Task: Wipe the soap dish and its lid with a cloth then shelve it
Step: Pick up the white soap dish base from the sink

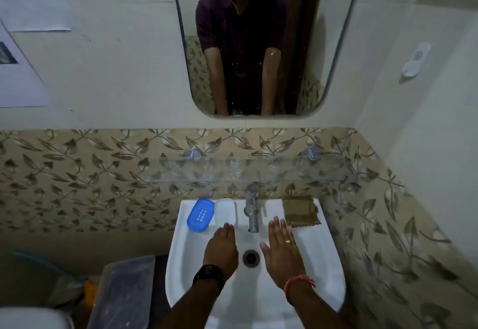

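A blue slotted soap dish point(200, 214) lies on the back left ledge of the white sink point(320, 246). Right beside it rests its pale translucent lid point(225, 211). On the ledge's right side, a brown cloth point(300, 211) lies flat. My left hand point(222, 248) hovers palm down over the basin, fingertips just short of the lid, holding nothing. My right hand point(282, 248) is spread flat over the basin, to the right of the tap, a little short of the cloth. A clear glass shelf point(245, 170) spans the wall above the sink.
A metal tap point(252, 209) stands at the ledge's middle between my hands, with the drain point(251, 257) below it. A mirror point(258, 41) hangs above the shelf. A clear plastic lidded box point(124, 292) sits on the floor to the left. The right wall is close.
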{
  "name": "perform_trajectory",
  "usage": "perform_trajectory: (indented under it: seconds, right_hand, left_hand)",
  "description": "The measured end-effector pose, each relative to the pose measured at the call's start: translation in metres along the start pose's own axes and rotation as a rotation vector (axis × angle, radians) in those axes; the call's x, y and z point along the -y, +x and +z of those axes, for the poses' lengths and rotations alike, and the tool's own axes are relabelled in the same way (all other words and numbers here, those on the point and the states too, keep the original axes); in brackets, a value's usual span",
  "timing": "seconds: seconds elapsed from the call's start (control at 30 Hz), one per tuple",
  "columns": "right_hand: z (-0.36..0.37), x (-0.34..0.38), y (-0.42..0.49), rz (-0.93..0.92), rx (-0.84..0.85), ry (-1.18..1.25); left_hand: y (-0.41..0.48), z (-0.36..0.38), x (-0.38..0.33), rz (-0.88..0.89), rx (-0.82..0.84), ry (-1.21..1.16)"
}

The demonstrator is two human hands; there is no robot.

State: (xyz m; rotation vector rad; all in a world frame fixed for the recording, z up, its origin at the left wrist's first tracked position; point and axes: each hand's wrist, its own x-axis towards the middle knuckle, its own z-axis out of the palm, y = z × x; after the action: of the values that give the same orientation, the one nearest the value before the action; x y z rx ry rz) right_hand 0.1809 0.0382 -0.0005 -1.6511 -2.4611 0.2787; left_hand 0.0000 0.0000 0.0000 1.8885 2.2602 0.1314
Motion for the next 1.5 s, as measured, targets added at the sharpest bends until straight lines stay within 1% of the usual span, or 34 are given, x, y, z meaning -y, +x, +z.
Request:
perform_trajectory:
  seconds: [0.1, 0.2, 0.33, 0.47, 0.67, 0.83, 0.93, 1.03, 1.13, 1.23, 1.33, 1.4, 1.47, 1.5]
  right_hand:
    - [0.013, -0.012, -0.005, 0.030, 0.033, 0.013]
    - [0.028, -0.022, -0.008, 0.058, 0.067, 0.009]
    - [0.041, -0.039, -0.004, 0.055, 0.111, -0.006]
    - [0.046, -0.048, 0.000, 0.061, 0.129, -0.027]
    - [0.047, -0.050, 0.004, 0.059, 0.130, -0.049]
    - [0.049, -0.048, 0.002, 0.058, 0.143, -0.021]
    - [0.051, -0.049, -0.001, 0.052, 0.142, -0.026]
    - [0.050, -0.049, -0.007, 0.044, 0.154, -0.023]
    - [0.048, -0.045, -0.015, 0.045, 0.166, -0.013]
    - [0.048, -0.044, -0.022, 0.062, 0.161, -0.021]
    - [0.047, -0.041, -0.027, 0.041, 0.159, -0.001]
    - [0.043, -0.036, -0.032, 0.021, 0.153, -0.004]
    - [0.041, -0.033, -0.037, 0.016, 0.135, -0.018]
    - [0.040, -0.032, -0.040, 0.019, 0.140, -0.023]
  left_hand:
    - [0.018, 0.007, 0.010, -0.072, 0.019, 0.001]
    - [0.035, 0.016, 0.019, -0.100, 0.070, 0.024]
    - [0.056, 0.034, 0.031, -0.069, 0.084, 0.117]
    - [0.065, 0.042, 0.038, -0.073, 0.076, 0.150]
    - [0.072, 0.051, 0.048, -0.037, 0.079, 0.052]
    - [0.073, 0.049, 0.047, -0.066, 0.060, -0.024]
    - [0.071, 0.041, 0.045, -0.091, 0.106, 0.007]
    - [0.064, 0.036, 0.043, -0.099, 0.108, 0.002]
    - [0.053, 0.036, 0.045, -0.057, 0.069, -0.031]
    - [0.039, 0.033, 0.048, 0.002, 0.085, -0.066]
    - [0.026, 0.022, 0.051, 0.076, 0.084, -0.020]
    - [0.015, 0.008, 0.051, 0.165, 0.039, -0.001]
    - [0.003, -0.001, 0.051, 0.273, 0.000, 0.071]
    - [-0.001, -0.003, 0.050, 0.293, -0.021, 0.071]
